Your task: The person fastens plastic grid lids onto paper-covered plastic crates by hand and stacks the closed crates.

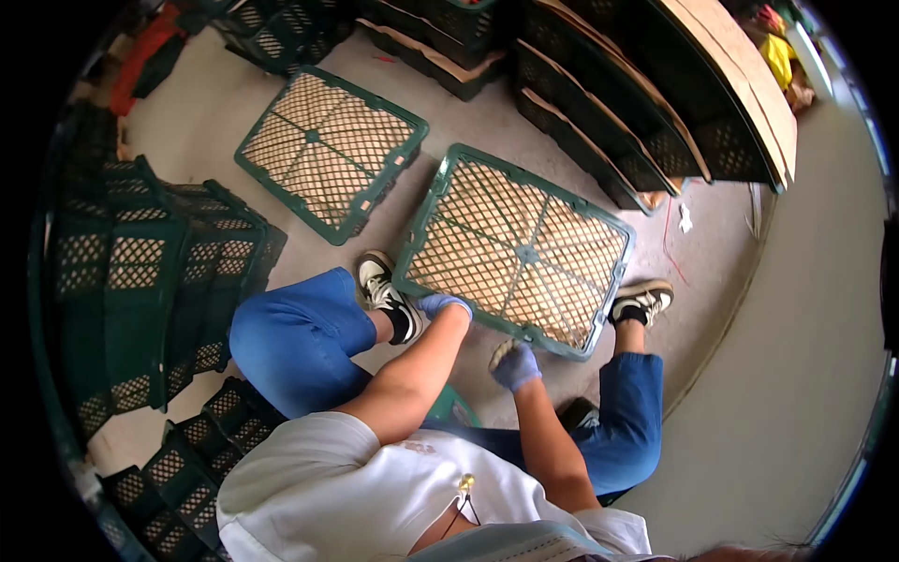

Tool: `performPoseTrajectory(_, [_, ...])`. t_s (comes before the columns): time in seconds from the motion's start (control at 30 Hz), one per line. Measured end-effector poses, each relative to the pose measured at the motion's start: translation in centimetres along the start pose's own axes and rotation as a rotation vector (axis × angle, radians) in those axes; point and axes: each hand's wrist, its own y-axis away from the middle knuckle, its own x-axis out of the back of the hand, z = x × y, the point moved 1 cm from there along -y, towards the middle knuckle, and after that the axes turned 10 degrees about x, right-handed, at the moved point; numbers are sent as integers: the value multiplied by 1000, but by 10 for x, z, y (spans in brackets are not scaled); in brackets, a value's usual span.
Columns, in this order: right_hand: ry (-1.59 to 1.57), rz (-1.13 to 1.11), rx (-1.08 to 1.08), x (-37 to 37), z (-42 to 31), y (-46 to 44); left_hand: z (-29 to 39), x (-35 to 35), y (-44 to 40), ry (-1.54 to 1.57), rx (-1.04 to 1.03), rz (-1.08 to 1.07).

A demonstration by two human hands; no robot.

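Observation:
In front of me on the floor is a green plastic crate (526, 254), its lattice face up and tan material showing through the holes. My left hand (445, 305), in a bluish-purple glove, grips the near-left edge of this crate, with some fingers hidden at the rim. My right hand (515, 365), in a similar glove with pale fingertips, is curled closed just short of the near edge; what it holds, if anything, is hidden. A second lattice-faced green crate (314, 138) lies beyond, to the left.
Tall stacks of green crates (122, 281) stand at my left, with more crates (201, 450) behind them. Stacked crates with brown cardboard (609, 122) line the far right. A grey wall (777, 375) runs along my right. My shoes (646, 300) flank the near crate.

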Motion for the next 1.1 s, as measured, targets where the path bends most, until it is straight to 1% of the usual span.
performPoseTrajectory(0.03, [92, 184, -97, -36, 4, 20, 1, 1, 2, -17, 28, -42])
performPoseTrajectory(0.07, [297, 195, 28, -80, -16, 30, 1, 1, 5, -25, 61, -90])
performPoseTrajectory(0.1, [619, 57, 267, -119, -51, 32, 2, 4, 8, -41, 86, -130])
performPoseTrajectory(0.13, [1079, 262, 723, -121, -92, 23, 5, 9, 11, -57, 100, -164])
performPoseTrajectory(0.17, [1279, 386, 1050, -128, -131, 11, 8, 14, 15, -77, 106, -204])
performPoseTrajectory(0.2, [1630, 532, 1305, -116, -184, -8, 11, 15, 25, -90, 118, -248])
performPoseTrajectory(0.27, [1940, 893, 1013, -103, -270, -53, 16, 19, 36, -97, 136, -327])
performPoseTrajectory(0.33, [1775, 614, 731, -119, -302, -81, 18, 19, 28, -88, 147, -386])
performPoseTrajectory(0.37, [1706, 605, 803, -73, -323, -115, 18, 12, 10, -65, 180, -401])
performPoseTrajectory(0.4, [1519, 353, 891, -97, -321, -115, 18, 5, -19, -43, 213, -416])
performPoseTrajectory(0.43, [1319, 406, 1001, -103, -310, -115, 20, -2, 28, 115, 246, -144])
performPoseTrajectory(0.47, [1518, 737, 810, -109, -307, -106, 21, 3, 35, 115, 256, -154])
performPoseTrajectory(0.5, [1424, 708, 900, -98, -305, -112, 20, 4, 33, 99, 265, -200])
performPoseTrajectory(0.53, [1663, 767, 1012, -96, -309, -104, 16, 9, 25, 93, 272, -238])
performPoseTrajectory(0.6, [1726, 688, 1041, -138, -290, -76, 17, 5, 23, 101, 288, -284])
performPoseTrajectory(0.67, [1680, 601, 1078, -164, -269, -45, 20, 11, 24, 102, 313, -304])
performPoseTrajectory(0.73, [1710, 577, 1227, -190, -259, -18, 21, 12, 31, 98, 353, -343])
performPoseTrajectory(0.77, [1706, 526, 1248, -205, -248, -1, 22, 14, 36, 96, 375, -367])
performPoseTrajectory(0.8, [1699, 470, 1271, -236, -227, 19, 24, 14, 43, 87, 395, -398])
performPoseTrajectory(0.83, [1562, 291, 1352, -299, -204, 24, 33, 2, 59, 71, 432, -471])
performPoseTrajectory(0.87, [1478, 189, 1349, -338, -169, 60, 22, 13, 61, 64, 478, -495])
performPoseTrajectory(0.93, [1830, 18, 1484, -397, -127, 92, 25, 6, 87, 30, 547, -588])
performPoseTrajectory(0.97, [1755, -285, 1575, -437, -82, 102, 26, 5, 101, 5, 589, -639])
performPoseTrajectory(1.0, [1940, -198, 1588, -464, -56, 117, 30, 3, 119, -19, 633, -695])
performPoseTrajectory(1.03, [1985, -221, 1617, -489, -28, 131, 38, -2, 137, -38, 662, -763])
performPoseTrajectory(1.07, [2010, -257, 1665, -513, 0, 140, 46, -7, 155, -61, 682, -833])
performPoseTrajectory(1.1, [1920, -320, 1682, -531, 26, 150, 55, -11, 177, -85, 703, -904])
